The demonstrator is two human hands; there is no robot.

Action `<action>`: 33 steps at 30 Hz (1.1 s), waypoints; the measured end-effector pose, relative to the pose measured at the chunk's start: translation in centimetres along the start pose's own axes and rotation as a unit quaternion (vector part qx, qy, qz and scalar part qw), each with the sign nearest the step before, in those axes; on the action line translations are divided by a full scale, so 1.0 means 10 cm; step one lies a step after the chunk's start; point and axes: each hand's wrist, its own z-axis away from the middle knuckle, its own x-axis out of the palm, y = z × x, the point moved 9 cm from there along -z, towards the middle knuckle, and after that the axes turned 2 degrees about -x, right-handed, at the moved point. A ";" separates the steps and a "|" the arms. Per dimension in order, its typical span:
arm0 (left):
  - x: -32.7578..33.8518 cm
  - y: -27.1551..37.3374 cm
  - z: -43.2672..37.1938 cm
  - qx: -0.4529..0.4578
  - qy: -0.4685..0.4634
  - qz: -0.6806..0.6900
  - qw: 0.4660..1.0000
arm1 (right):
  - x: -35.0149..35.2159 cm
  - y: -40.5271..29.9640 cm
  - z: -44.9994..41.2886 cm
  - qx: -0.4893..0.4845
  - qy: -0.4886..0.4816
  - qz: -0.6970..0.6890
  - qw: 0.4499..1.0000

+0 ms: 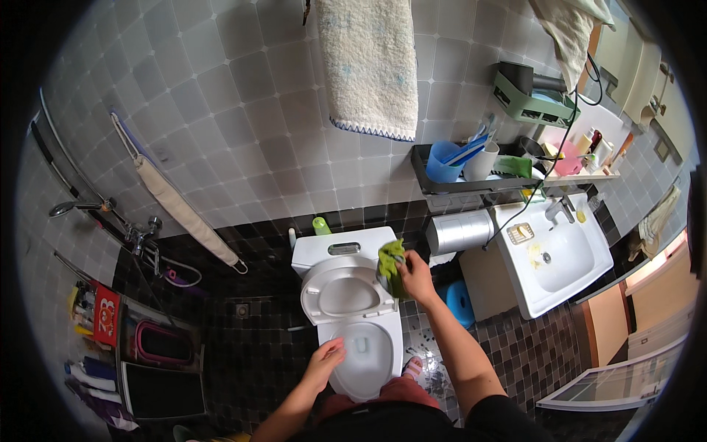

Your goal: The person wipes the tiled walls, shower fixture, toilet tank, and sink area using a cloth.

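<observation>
My right hand [415, 276] grips a crumpled green cloth [391, 264] beside the right edge of the toilet tank [309, 250]. Over the left rim of the toilet bowl [362, 367] is my left hand [327, 359], fingers loosely apart and holding nothing. The toilet seat and lid [347, 296] stand raised against the tank. Water shows at the bottom of the bowl. My legs are at the front of the toilet.
A washbasin [571, 259] with yellowish marks stands right, near a metallic paper holder [461, 231] and a blue bin [457, 304]. Above is a shelf [422, 174] with cups. A green bottle [320, 225] stands behind the tank. The floor tiles [428, 359] look wet.
</observation>
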 end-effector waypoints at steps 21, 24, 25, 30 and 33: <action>-0.37 -0.35 0.44 -0.048 0.034 -0.044 0.997 | -0.30 2.12 2.08 0.173 -0.106 0.197 0.959; -0.34 -0.50 0.36 -0.080 -0.009 -0.079 0.994 | -0.61 2.44 3.10 0.294 -0.074 0.229 0.925; -0.29 -0.55 0.34 -0.099 -0.029 -0.094 0.990 | -0.69 2.45 3.40 0.316 -0.055 0.210 0.924; 0.02 -0.63 0.14 -0.125 -0.083 -0.190 0.970 | -1.02 2.35 4.48 0.383 0.034 0.187 0.904; 0.43 -0.48 0.12 -0.095 -0.103 -0.191 0.972 | -1.09 2.40 4.76 0.398 0.013 0.198 0.896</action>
